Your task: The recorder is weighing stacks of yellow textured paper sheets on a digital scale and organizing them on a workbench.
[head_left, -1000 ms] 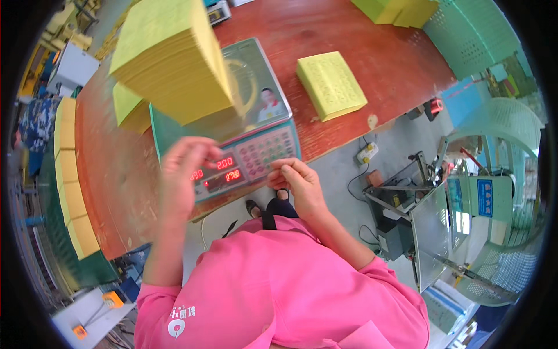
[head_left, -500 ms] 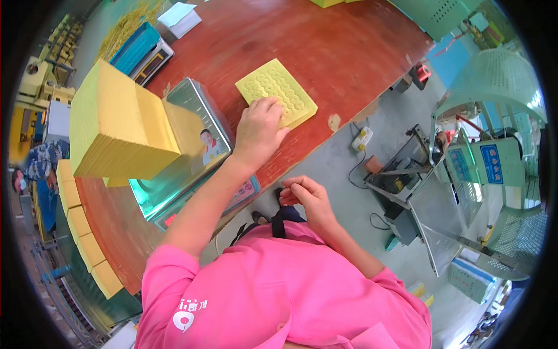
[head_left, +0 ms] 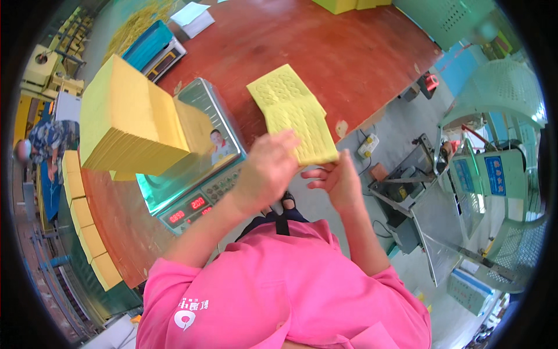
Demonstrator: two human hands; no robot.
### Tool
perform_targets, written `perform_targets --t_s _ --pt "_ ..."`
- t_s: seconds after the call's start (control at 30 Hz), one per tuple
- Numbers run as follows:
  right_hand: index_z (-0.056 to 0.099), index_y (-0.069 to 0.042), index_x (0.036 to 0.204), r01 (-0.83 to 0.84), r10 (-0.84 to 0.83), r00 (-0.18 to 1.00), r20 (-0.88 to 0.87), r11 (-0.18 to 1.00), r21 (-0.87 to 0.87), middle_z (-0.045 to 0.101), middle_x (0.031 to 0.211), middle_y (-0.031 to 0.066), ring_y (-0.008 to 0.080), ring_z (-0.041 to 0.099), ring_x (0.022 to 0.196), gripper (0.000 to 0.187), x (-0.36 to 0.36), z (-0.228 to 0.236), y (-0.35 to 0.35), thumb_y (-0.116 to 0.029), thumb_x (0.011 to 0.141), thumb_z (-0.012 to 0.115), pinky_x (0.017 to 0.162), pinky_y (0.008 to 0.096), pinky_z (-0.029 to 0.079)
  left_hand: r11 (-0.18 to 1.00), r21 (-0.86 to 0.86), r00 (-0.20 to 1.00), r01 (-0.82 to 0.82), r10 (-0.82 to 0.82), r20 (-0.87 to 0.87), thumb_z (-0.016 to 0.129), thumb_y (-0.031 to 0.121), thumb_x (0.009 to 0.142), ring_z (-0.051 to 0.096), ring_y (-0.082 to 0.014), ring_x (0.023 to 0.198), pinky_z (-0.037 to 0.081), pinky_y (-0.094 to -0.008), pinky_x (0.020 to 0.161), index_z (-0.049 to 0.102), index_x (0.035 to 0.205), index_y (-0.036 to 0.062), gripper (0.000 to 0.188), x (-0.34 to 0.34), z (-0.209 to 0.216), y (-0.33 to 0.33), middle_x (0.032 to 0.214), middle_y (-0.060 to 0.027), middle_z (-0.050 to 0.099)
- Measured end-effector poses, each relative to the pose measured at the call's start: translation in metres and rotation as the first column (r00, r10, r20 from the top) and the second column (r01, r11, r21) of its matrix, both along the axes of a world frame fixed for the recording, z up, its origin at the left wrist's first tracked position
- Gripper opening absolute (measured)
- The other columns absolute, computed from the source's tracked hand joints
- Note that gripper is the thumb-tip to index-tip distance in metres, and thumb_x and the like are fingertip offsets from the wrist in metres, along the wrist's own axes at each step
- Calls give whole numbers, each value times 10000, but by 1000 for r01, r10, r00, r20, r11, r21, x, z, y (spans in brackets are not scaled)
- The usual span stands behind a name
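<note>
My left hand (head_left: 267, 168), slightly blurred, is closed on the left edge of a piece of yellow joss paper (head_left: 305, 131) with rows of coin-like rings. The held paper is tilted up toward me, over the table's near edge. Under its far end lies a pile of the same yellow paper (head_left: 279, 84) on the red table. At the held paper's near right corner is my right hand (head_left: 342, 183), thumb and fingers apart around the corner. Whether it grips there is hard to see.
A lit weighing scale (head_left: 197, 200) stands left of my hands, with a tall yellow paper stack (head_left: 133, 119) on its metal pan. Behind it sits a blue tray (head_left: 148, 43). More yellow bundles (head_left: 87, 227) line the table's left side. A power strip (head_left: 368, 145) and metal frame (head_left: 442, 215) are at right.
My left hand has lifted the top yellow paper off the pile and drawn it toward me. My right hand has moved up and right to the paper's near corner.
</note>
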State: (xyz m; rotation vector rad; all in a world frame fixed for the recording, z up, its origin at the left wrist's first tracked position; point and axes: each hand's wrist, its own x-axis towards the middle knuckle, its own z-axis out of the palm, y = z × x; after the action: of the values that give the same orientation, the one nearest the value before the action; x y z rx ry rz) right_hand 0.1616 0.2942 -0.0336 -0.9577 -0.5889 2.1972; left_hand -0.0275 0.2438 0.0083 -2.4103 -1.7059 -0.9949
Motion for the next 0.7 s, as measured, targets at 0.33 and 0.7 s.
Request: perform_targets --t_s 0.33,0.7 --pt "550 64 1257 -150 -27 958 284 801 580 611 1164 98 161 568 1058 393 -17 72 -22 -6 880 466 920 282 434 927 -375 307 -23 363 880 640 135 913 609 -162 989 501 -298 808 652 1054 -3 198 -10 17 -72 1088 -96 638" --pt "560 38 1229 -225 220 965 146 394 891 633 876 54 77 544 780 382 -226 221 -7 -51 860 610 648 236 428 868 -225 413 -442 419 809 624 209 931 503 -44 559 398 -223 504 611 794 50 210 -183 188 -126 639 31 556"
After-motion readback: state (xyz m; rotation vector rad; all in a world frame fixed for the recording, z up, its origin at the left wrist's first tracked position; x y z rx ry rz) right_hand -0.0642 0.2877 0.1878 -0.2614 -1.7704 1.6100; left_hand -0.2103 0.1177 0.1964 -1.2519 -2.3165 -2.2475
